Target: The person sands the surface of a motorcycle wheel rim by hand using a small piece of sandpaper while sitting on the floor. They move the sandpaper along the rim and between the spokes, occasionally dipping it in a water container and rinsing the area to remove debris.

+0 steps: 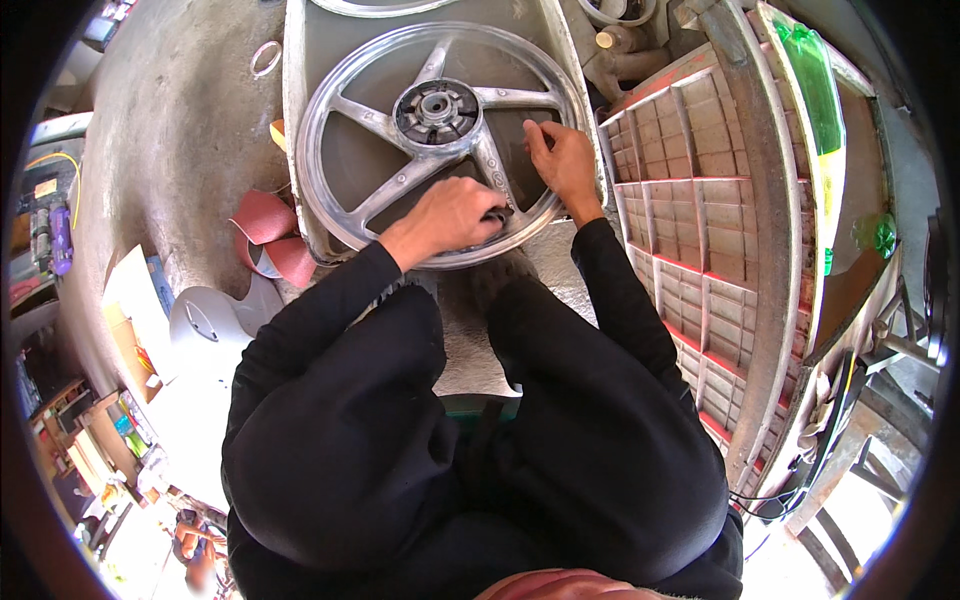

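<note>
On the left, curled reddish-brown flexible sheets [263, 215] lay on the grey floor, just beside a long, pale-walled rectangular trough [293, 60] whose long axis ran straight away from the person. Over it, directly ahead of the knees, lay the round silver metal wheel [430, 152] with five spokes; being round, it had no long axis of its own. Its dark ringed hub [437, 106] sat beyond both hands, forward and to their left. The left hand [452, 214] reached across the near rim, fingers curled around a small dark object [496, 213] beside the spoke running nearest the body; it was the nearer hand to that spoke. The right hand [562, 165] was loosely curled farther right, fingertips inside the rim; whether it gripped anything could not be told. Rightmost stood a red-and-white gridded rack [690, 180].
</note>
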A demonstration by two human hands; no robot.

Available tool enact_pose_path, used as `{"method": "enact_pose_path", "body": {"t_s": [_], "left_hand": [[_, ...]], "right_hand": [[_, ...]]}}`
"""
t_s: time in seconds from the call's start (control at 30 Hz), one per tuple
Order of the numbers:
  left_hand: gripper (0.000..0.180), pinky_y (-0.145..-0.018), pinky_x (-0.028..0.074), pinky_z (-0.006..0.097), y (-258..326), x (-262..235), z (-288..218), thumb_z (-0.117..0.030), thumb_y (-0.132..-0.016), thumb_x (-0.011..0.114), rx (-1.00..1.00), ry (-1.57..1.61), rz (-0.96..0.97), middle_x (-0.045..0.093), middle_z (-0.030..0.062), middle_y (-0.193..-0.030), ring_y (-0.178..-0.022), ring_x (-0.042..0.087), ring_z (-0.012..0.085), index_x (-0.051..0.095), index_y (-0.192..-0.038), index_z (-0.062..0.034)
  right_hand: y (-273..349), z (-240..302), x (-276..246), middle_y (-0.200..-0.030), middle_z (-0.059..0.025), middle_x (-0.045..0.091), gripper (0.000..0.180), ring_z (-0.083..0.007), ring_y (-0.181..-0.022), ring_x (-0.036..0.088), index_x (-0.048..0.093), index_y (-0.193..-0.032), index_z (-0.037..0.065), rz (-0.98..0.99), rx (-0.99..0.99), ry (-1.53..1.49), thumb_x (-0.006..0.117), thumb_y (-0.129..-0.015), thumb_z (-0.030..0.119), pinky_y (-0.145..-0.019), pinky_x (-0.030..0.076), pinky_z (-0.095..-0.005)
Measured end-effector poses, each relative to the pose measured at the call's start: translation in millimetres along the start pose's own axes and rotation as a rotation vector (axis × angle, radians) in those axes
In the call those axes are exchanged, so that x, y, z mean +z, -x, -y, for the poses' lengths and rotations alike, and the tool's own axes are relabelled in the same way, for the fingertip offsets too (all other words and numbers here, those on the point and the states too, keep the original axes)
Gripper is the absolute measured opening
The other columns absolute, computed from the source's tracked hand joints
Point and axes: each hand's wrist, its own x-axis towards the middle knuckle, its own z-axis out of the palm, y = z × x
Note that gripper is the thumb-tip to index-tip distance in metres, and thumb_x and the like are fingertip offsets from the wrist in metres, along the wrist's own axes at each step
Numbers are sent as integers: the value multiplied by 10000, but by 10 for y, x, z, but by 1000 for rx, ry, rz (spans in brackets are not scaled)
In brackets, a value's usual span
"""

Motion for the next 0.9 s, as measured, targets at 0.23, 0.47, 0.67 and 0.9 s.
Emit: {"method": "enact_pose_path", "body": {"t_s": [0.23, 0.47, 0.67, 0.9], "left_hand": [[269, -746, 586, 499, 72, 84, 5, -151, -807, 805, 20, 44, -112, 771, 164, -952, -856, 734, 403, 756, -1046, -39], [300, -744, 581, 503, 22, -35, 286, -178, -807, 809, 68, -41, -107, 759, 169, -940, -852, 730, 406, 747, -1072, -52], [328, -742, 582, 505, -52, -83, 173, -182, -796, 816, 149, -44, 66, 759, 157, -941, -830, 736, 392, 740, -1092, -63], [290, -733, 596, 487, -24, -41, 222, -178, -806, 811, 188, -73, 41, 765, 155, -937, -837, 745, 379, 758, -1068, -65]], "right_hand": [[10, -7, 11, -702, -128, 737, 462, -301, -646, 730, 791, -839, 32, 1, -12, 14, 680, -1048, 429, -640, 535, -408], [3, 56, 21, -711, -141, 737, 460, -302, -647, 728, 793, -844, 34, -2, -20, 5, 680, -1049, 430, -637, 531, -408], [22, -19, -7, -725, -147, 741, 456, -316, -659, 732, 794, -847, 33, 4, -1, 8, 680, -1049, 426, -639, 529, -414], [17, 11, -4, -749, -152, 753, 438, -330, -689, 746, 799, -859, 33, 14, -8, 46, 683, -1046, 413, -660, 546, -412]]}}
